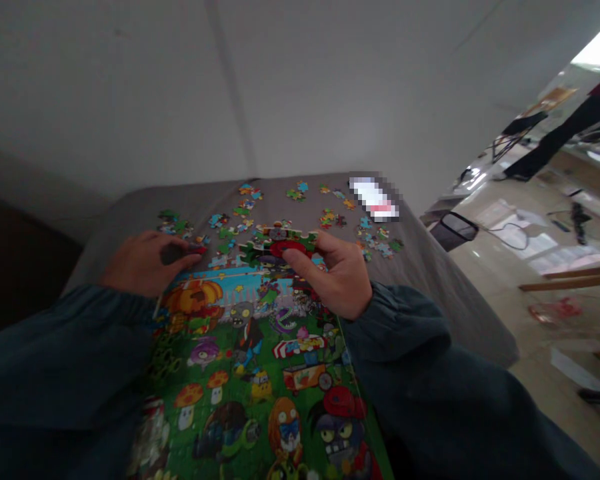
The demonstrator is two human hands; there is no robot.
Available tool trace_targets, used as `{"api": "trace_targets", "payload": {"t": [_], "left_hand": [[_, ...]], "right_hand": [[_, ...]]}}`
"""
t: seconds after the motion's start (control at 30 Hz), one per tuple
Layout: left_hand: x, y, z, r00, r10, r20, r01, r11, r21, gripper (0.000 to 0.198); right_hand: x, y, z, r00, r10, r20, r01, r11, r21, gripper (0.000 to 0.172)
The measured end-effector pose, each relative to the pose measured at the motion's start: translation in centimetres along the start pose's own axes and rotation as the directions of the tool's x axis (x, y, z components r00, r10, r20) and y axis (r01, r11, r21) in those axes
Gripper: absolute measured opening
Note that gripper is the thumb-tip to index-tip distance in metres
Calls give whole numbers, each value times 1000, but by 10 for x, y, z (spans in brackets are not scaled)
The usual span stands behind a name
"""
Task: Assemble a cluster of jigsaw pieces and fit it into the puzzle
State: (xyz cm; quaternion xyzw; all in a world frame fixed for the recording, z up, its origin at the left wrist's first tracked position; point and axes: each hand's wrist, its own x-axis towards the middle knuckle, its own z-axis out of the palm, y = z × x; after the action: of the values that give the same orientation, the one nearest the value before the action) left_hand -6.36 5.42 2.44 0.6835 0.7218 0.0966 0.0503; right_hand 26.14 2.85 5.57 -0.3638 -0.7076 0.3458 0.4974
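A colourful cartoon jigsaw puzzle (260, 373), mostly assembled, lies on a grey table (430, 280) in front of me. My right hand (337, 273) is closed, pinching a joined cluster of green and red puzzle pieces (280, 245) at the puzzle's far edge. My left hand (145, 263) rests at the puzzle's upper left corner, fingers curled on a small dark piece (176, 253). Both arms wear dark teal sleeves.
Several loose puzzle pieces (375, 243) are scattered over the far part of the table. A white blurred-out object (375, 199) lies at the far right corner. A white wall rises behind. A black bin (453, 230) and a person's dark legs (555, 140) are to the right.
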Motion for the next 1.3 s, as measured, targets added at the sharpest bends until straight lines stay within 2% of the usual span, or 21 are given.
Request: {"api": "trace_targets", "payload": {"t": [0.1, 0.2, 0.27, 0.3, 0.33, 0.43, 0.67, 0.77, 0.87, 0.97, 1.1, 1.3], "left_hand": [[0, -1, -4, 998, -54, -41, 53, 998, -33, 42], [-9, 15, -13, 986, -143, -83, 127, 977, -171, 46], [-18, 35, -16, 986, -155, -61, 109, 876, -471, 43], [-23, 46, -17, 992, -109, -59, 52, 800, -598, 41], [-28, 58, -16, 995, -74, -74, 3, 729, -685, 39], [-41, 90, -10, 999, 10, 32, 19, 611, -792, 35], [-66, 137, 3, 961, 142, 238, 138, 498, -856, 26], [-75, 150, 2, 927, 205, 315, 209, 416, -885, 25], [-80, 156, 2, 910, 193, 366, 279, 368, -887, 30], [-82, 157, 4, 918, 151, 366, 297, 348, -889, 35], [-83, 157, 4, 944, 109, 312, 260, 339, -904, 34], [-84, 159, 1, 951, 113, 289, 230, 368, -901, 32]], "right_hand": [[0, 2, 1, 1000, 17, -15, -18, 1000, -4, 25], [0, 2, 2, 999, 37, -25, -37, 999, 16, 23], [1, 2, 3, 998, 51, -31, -50, 998, 50, 23], [1, 2, 4, 998, 61, -34, -59, 996, 70, 24], [1, 2, 4, 997, 72, -36, -68, 993, 93, 25], [0, 1, 5, 995, 102, -17, -97, 981, 168, 30], [-3, -8, 5, 992, 121, 38, -127, 965, 230, 31], [-3, -10, 6, 992, 118, 46, -125, 960, 252, 29], [-3, -10, 7, 991, 126, 47, -134, 956, 260, 29], [-3, -11, 7, 990, 130, 50, -138, 956, 260, 30], [-4, -10, 7, 992, 119, 39, -125, 960, 251, 29], [-4, -11, 8, 995, 92, 30, -97, 971, 218, 28]]}}
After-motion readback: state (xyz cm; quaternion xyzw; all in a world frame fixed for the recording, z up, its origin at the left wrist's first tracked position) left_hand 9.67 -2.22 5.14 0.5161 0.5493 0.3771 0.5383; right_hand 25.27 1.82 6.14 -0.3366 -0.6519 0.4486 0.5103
